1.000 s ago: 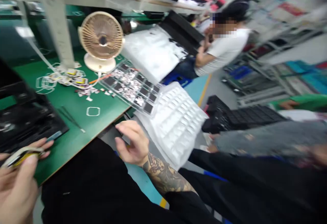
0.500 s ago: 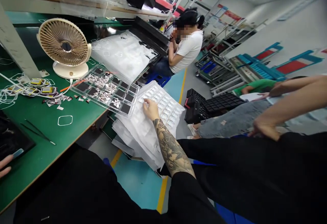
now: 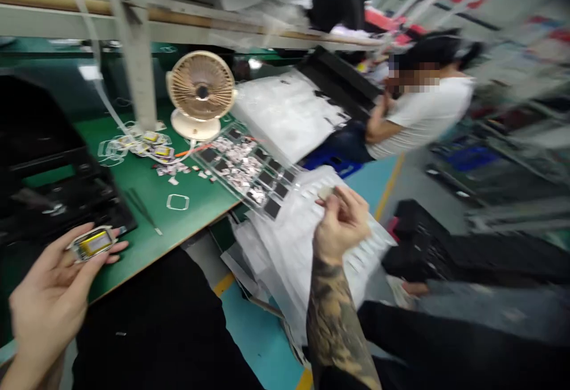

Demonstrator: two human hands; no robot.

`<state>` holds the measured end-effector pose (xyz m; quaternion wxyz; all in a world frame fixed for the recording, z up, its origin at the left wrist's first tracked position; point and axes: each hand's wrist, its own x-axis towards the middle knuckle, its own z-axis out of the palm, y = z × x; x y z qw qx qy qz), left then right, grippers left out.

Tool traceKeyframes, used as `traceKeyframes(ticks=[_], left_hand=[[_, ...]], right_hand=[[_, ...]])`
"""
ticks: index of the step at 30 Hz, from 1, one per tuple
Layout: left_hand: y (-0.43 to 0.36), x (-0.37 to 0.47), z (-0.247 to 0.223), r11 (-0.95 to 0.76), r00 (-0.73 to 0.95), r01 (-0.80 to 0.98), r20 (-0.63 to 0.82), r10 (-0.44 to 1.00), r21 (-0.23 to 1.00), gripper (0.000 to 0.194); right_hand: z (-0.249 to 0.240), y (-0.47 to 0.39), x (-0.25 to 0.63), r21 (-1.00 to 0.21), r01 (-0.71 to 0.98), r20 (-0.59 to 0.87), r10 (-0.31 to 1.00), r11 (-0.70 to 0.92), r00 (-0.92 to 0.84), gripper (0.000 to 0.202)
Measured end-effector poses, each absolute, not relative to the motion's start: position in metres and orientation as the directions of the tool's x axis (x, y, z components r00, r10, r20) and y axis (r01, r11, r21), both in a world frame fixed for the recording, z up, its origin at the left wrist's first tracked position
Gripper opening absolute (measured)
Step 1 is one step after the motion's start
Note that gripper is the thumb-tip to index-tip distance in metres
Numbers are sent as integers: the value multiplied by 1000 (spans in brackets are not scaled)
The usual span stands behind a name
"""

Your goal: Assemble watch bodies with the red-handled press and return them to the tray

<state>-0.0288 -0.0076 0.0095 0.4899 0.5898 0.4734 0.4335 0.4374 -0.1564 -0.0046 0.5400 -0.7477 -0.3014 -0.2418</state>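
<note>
My left hand is closed around a small rounded device housing with a yellow-edged, silvery pouch battery inside, at the green bench's front edge. Over the white plastic tray, my right hand pinches a small pale flat piece; blur hides its exact kind. Rows of small pale parts sit in the tray beneath and behind that hand. A pair of dark tweezers lies on the bench, beside a thin white rounded frame. A black fixture stands behind my left hand.
A beige fan stands at the back of the bench. Before it, a clear compartment tray holds many small pieces. Yellow-edged units and a white cable lie left of the fan. A seated co-worker is beyond.
The view has swung left. My left hand has come further into view with the device housing. My right hand has lifted from the white tray, pinching a small flat piece.
</note>
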Motion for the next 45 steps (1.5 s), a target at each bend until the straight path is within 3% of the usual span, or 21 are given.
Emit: traceKeyframes(ticks=[2, 4, 7, 11, 20, 25, 30, 33, 40, 43, 45], left_hand=[[-6, -23, 12, 22, 133, 58, -29, 991, 998, 56], [-4, -20, 13, 42, 127, -3, -41, 991, 999, 58], [-2, -18, 12, 25, 158, -65, -14, 987, 998, 52], [-3, -20, 8, 27, 201, -132, 1, 980, 991, 44], [-5, -27, 2, 5, 273, -182, 46, 961, 983, 59], [-4, -26, 5, -15, 208, -185, 54, 977, 983, 36], [-5, -29, 3, -26, 245, -119, 54, 968, 993, 40], [-5, -31, 1, -107, 241, -20, 109, 964, 994, 34], [-13, -26, -2, -379, 113, 159, 365, 924, 911, 23], [-13, -24, -4, -315, 112, 111, 303, 946, 943, 21], [-11, -23, -3, -197, 146, -1, 195, 970, 980, 28]], right_hand=[[8, -133, 381, -629, 775, 747, 234, -56, 623, 32], [14, -105, 324, -626, 768, 738, 416, 131, 531, 30], [15, -61, 249, -691, 592, 662, 692, 414, 289, 41], [13, -15, 188, -729, 369, 609, 793, 576, -34, 45], [10, 9, 171, -766, 320, 518, 830, 558, -206, 43], [5, 4, 172, -728, 376, 567, 812, 573, -139, 48], [2, 3, 173, -769, 369, 528, 844, 522, -95, 38], [5, 5, 170, -759, 342, 546, 828, 554, -130, 23], [11, 1, 166, -716, 388, 585, 802, 580, -120, 11], [26, 5, 172, -671, 427, 577, 789, 606, -211, 9], [46, 16, 178, -578, 498, 652, 733, 647, -196, 17]])
